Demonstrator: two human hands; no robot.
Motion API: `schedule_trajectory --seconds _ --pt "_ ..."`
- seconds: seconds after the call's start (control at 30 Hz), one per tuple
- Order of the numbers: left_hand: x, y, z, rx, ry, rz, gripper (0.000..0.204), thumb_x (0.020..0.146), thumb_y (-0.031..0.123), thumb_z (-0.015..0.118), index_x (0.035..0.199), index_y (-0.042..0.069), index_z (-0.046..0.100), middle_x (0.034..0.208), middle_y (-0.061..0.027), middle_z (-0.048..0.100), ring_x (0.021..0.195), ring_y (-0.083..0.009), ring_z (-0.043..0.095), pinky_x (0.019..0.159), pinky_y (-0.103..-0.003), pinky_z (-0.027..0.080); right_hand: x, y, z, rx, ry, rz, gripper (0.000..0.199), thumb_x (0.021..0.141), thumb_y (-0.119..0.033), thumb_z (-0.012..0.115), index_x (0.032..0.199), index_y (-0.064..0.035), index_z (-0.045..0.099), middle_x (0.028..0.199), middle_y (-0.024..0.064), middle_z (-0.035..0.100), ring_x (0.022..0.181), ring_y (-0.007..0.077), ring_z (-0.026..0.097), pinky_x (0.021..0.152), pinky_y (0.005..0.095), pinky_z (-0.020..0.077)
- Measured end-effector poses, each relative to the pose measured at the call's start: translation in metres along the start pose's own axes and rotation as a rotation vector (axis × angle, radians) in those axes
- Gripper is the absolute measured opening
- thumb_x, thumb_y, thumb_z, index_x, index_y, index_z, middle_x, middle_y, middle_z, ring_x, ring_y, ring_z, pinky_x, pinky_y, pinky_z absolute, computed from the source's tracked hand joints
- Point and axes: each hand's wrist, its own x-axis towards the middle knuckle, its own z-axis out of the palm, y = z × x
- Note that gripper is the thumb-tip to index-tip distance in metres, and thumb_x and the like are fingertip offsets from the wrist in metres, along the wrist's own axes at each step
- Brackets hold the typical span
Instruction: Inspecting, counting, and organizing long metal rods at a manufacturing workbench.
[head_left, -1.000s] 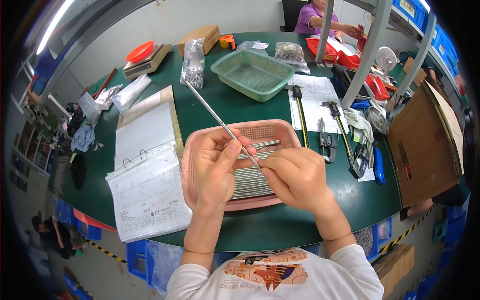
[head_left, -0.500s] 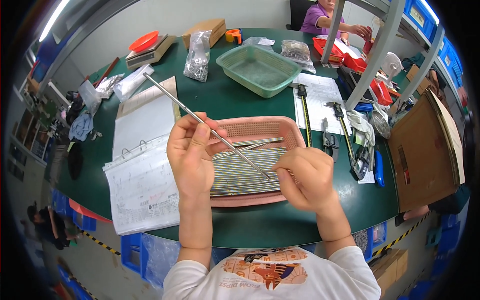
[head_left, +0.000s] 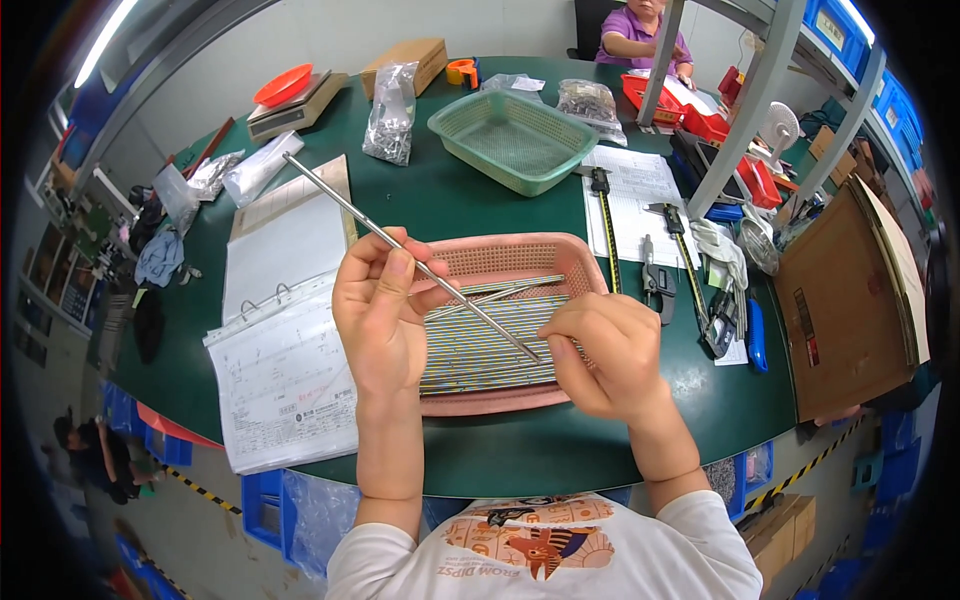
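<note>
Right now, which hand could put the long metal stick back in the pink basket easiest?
Probably the right hand. It pinches the rod's lower end right above the pink basket of rods. The left hand grips it mid-length, with the far end sticking out over the open binder.

That long rod (head_left: 410, 250) is bare metal, smooth and a bit shiny, same as the stack of rods (head_left: 490, 345) lying in the pink basket (head_left: 510, 258) (plastic mesh, matt). The green basket (head_left: 512, 140) is the same meshy plastic. The table top (head_left: 450, 200) looks like matt green, the open binder (head_left: 285, 330) is plain paper, and the box (head_left: 845, 300) is rough brown cardboard.
</note>
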Motion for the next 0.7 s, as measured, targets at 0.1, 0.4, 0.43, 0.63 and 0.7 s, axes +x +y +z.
schedule_trajectory --seconds 0.1,0.4,0.43,0.63,0.7 --pt "0.002 0.0 -0.006 -0.011 0.018 0.021 0.017 0.087 0.008 0.05 0.102 -0.001 0.05 0.087 -0.0111 0.058 0.075 -0.0168 0.06 0.063 -0.031 0.057 0.003 -0.002 0.002 0.009 -0.004 -0.006 0.01 0.061 0.0 0.06 0.067 -0.0061 0.055 0.06 0.0035 0.054 0.048 0.0195 0.051 0.045 0.0289 0.0389" --pt "0.009 -0.011 -0.01 0.191 0.212 -0.031 0.025 0.085 0.016 0.055 0.105 0.005 0.045 0.088 -0.0046 0.053 0.073 -0.0102 0.055 0.054 -0.02 0.044 -0.002 0.009 0.014 -0.106 -0.019 -0.08 0.012 0.059 -0.011 0.059 0.063 -0.008 0.048 0.058 0.0038 0.045 0.049 0.0205 0.049 0.045 0.0333 0.0403" --pt "0.005 -0.009 0.004 0.396 0.351 -0.023 0.028 0.085 0.021 0.054 0.107 0.006 0.044 0.087 -0.0031 0.052 0.07 -0.0108 0.054 0.053 -0.02 0.043 -0.008 0.009 0.023 -0.113 -0.1 -0.029 0.016 0.059 -0.013 0.058 0.06 -0.0078 0.043 0.058 0.0052 0.043 0.05 0.0216 0.05 0.047 0.0338 0.0404" --pt "0.013 -0.011 -0.024 0.278 0.134 0.081 0.027 0.084 0.017 0.056 0.103 -0.001 0.05 0.093 -0.0104 0.055 0.078 -0.0187 0.055 0.068 -0.03 0.047 -0.011 0.002 0.017 -0.179 -0.008 -0.092 0.014 0.059 -0.016 0.055 0.059 -0.0053 0.046 0.059 0.0062 0.046 0.054 0.0228 0.051 0.049 0.0339 0.0398" --pt "0.013 -0.007 -0.015 0.279 0.134 0.103 0.025 0.084 0.014 0.058 0.097 -0.006 0.051 0.09 -0.0131 0.054 0.076 -0.0198 0.055 0.065 -0.029 0.049 -0.01 0.002 0.007 -0.13 0.035 -0.109 0.012 0.062 -0.011 0.057 0.061 -0.0047 0.047 0.06 0.0069 0.046 0.054 0.024 0.05 0.049 0.0338 0.0391"
